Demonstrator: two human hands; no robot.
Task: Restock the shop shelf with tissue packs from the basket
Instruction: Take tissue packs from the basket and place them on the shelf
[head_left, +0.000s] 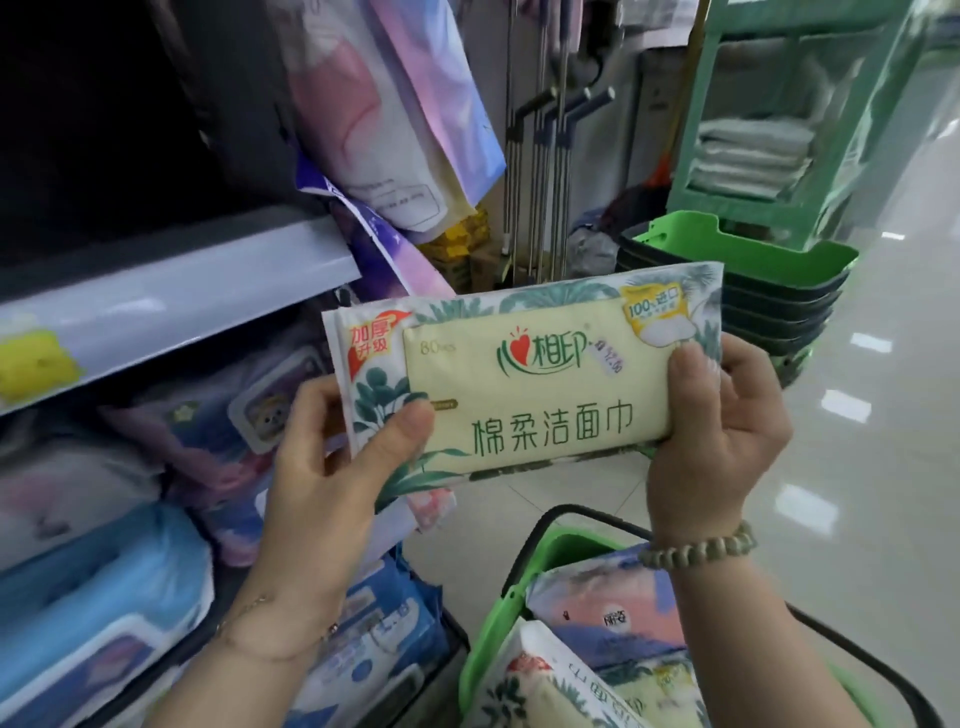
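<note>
Cream-and-green facial tissue pack (524, 384) held level in mid-air, just right of shelf (182, 291), above basket (566, 551). Left hand (332, 467) pinches lower-left corner, thumb on front. Right hand (727, 441) grips right end. Spare packs (597, 623) lie in basket.

Bright overhead light, glare patches on the floor (852, 405), dark upper-left corner, blurred shelf (171, 291), wide-angle bending at edges

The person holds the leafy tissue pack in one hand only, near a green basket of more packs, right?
No: the head view shows the left hand and the right hand each gripping an end of the tissue pack. The green basket of more packs is right.
</note>
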